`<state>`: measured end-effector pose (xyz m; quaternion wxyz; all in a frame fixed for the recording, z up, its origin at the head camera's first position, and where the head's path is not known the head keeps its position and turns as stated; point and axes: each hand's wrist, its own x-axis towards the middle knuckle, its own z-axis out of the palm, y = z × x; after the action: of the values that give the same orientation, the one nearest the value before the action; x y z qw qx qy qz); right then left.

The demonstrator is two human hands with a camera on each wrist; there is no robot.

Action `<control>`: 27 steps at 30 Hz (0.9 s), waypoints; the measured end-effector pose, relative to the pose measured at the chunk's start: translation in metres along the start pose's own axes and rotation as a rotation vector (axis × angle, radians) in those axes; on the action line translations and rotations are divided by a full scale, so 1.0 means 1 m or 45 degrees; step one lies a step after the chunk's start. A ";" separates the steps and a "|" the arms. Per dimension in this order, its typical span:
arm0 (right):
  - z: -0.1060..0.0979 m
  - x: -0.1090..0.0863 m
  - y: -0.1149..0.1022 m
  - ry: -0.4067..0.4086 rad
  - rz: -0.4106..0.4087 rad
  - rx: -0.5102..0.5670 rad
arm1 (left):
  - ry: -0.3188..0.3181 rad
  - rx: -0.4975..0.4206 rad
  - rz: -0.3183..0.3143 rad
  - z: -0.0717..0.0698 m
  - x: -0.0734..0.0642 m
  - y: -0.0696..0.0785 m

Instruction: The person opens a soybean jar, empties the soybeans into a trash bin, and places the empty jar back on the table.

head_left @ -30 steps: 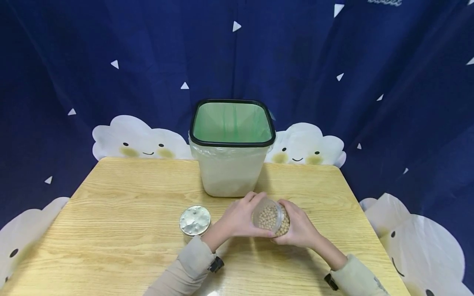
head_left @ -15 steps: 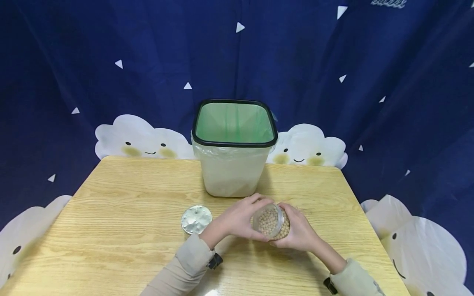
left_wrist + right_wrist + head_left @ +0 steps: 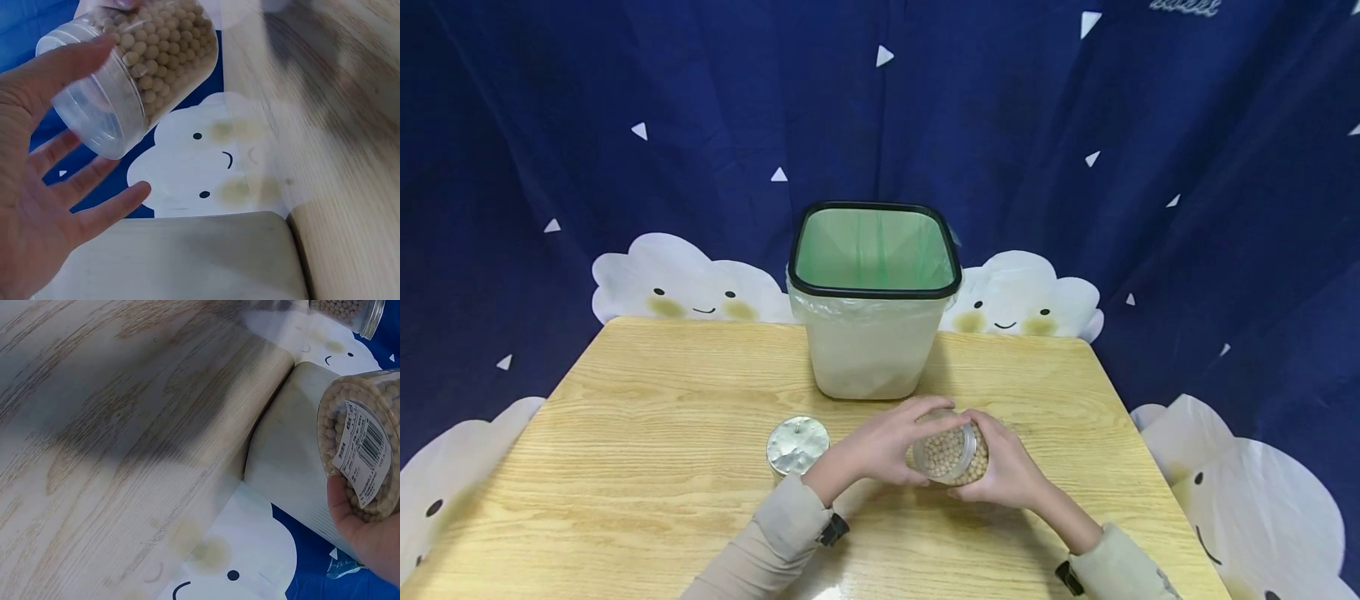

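A clear plastic jar [image 3: 976,454] of small round beige balls lies tilted on its side above the table, its clear lid [image 3: 100,94] facing left. My right hand [image 3: 1011,467] grips the jar near its base, where a white barcode label [image 3: 364,453] shows in the right wrist view. Around the lid is my left hand [image 3: 883,442], its fingers spread and fairly straight in the left wrist view, with the thumb across the lid's edge. Whether the other fingers touch the lid I cannot tell. A second jar [image 3: 797,446] with a silvery foil top stands left of my left hand.
A pale bin [image 3: 868,342] with a black rim and a green-tinted liner stands behind the hands on the wooden table [image 3: 647,417]. A dark blue curtain [image 3: 700,108] with white clouds hangs beyond the table's back and sides.
My left hand's thumb has drawn back from along the jar, and a finger now reaches over the top of the lid. The right hand keeps holding the jar in nearly the same place.
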<state>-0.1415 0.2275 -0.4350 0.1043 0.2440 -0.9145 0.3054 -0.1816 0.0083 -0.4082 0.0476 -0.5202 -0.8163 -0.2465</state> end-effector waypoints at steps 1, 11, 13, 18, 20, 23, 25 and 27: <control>0.000 0.000 0.000 0.002 0.002 -0.008 | 0.024 0.007 -0.005 0.001 0.000 0.000; 0.002 -0.001 -0.001 0.064 0.015 0.017 | 0.213 0.005 -0.219 0.005 0.001 0.008; 0.003 -0.001 -0.001 0.085 0.021 0.031 | 0.240 -0.008 -0.237 0.004 0.001 0.009; 0.003 -0.004 -0.001 0.120 0.088 0.082 | 0.302 -0.072 -0.278 -0.001 -0.001 0.011; 0.002 -0.006 0.000 0.136 0.121 0.100 | 0.315 -0.087 -0.305 -0.004 -0.004 0.010; -0.002 -0.008 0.001 0.172 0.142 0.103 | 0.318 -0.086 -0.348 -0.005 -0.010 0.007; -0.005 -0.010 0.003 0.203 0.138 0.096 | 0.313 -0.085 -0.377 -0.005 -0.015 0.005; -0.008 -0.012 0.006 0.233 0.142 0.082 | 0.303 -0.083 -0.407 -0.004 -0.019 0.002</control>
<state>-0.1341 0.2407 -0.4358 0.1625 0.1671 -0.9030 0.3608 -0.1719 -0.0085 -0.4103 0.0871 -0.3523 -0.8687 -0.3371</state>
